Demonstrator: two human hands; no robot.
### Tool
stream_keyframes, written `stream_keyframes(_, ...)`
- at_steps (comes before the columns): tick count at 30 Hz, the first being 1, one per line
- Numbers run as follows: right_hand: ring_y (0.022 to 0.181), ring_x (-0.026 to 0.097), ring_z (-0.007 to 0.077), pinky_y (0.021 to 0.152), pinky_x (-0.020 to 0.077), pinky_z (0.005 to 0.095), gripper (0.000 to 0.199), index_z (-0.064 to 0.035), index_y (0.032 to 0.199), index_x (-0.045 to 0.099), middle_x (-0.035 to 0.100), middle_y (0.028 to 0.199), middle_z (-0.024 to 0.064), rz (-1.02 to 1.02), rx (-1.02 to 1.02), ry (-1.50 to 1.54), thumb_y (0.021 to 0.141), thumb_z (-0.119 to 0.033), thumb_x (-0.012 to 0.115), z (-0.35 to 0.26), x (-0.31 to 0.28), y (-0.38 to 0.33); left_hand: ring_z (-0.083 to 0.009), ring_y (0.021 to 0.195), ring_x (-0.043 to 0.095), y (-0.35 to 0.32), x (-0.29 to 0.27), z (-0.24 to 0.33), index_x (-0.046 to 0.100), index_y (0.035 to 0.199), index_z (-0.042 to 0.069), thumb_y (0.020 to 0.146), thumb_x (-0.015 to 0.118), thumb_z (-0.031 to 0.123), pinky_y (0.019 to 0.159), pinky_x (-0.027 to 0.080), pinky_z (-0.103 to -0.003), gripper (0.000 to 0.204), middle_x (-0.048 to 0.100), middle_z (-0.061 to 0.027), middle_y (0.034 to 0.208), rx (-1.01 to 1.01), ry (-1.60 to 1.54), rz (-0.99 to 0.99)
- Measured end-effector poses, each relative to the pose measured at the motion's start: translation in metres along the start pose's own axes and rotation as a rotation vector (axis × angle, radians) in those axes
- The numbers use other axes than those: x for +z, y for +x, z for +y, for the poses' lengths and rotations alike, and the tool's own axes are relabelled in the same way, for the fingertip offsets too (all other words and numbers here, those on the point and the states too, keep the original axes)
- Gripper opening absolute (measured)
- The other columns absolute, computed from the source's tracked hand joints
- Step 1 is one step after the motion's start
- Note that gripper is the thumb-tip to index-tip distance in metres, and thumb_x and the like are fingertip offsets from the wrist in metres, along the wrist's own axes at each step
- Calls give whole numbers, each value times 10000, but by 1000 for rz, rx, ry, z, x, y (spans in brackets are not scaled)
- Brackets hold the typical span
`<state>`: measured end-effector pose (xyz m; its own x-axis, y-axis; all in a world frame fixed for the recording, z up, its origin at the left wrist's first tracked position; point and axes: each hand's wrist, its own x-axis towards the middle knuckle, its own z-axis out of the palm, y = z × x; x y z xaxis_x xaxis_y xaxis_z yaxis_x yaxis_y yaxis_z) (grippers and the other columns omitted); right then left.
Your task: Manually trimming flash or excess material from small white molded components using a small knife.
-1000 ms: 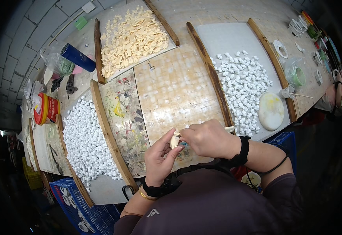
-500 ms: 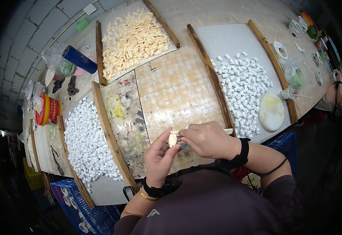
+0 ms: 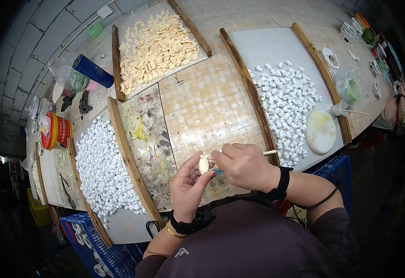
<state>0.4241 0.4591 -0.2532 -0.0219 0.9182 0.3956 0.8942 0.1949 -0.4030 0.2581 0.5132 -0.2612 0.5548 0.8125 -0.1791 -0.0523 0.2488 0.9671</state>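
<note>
My left hand [image 3: 187, 186] pinches a small cream figurine [image 3: 204, 166] upright between thumb and fingers. My right hand [image 3: 247, 167] is closed round a thin pale stick-like tool [image 3: 270, 152], whose back end sticks out to the right past the knuckles. The tool's front tip lies at the upper right side of the figurine; whether it is a brush or a plain stick I cannot make out. Both hands are above the near edge of a worn wooden board [image 3: 211, 106]. A heap of similar cream pieces [image 3: 158, 48] lies on a board at the far side.
Small white pieces [image 3: 105, 167] cover a board on the left, and more white pieces [image 3: 288, 106] a board on the right. Wooden strips [image 3: 130, 157] edge the boards. A pale round disc [image 3: 321, 132], a small cup [image 3: 338, 110], a red-yellow tub [image 3: 56, 131] and a blue cylinder [image 3: 93, 71] stand around.
My right hand has turned slightly, and the back end of the tool now shows more plainly and a little higher. The left hand and figurine have hardly moved.
</note>
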Motion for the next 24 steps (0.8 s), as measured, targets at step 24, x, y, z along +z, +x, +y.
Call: stream_keyframes(24,643,641,306,551,501,395,139,-52,780,623,636,720,112,-265,87,254,698,-156,666,8,-4,3,-109,870,638,-1,-2,-7,513,1254,-65,812,672,-54,745,522,-214,470,652,-93,979,162,204,-36)
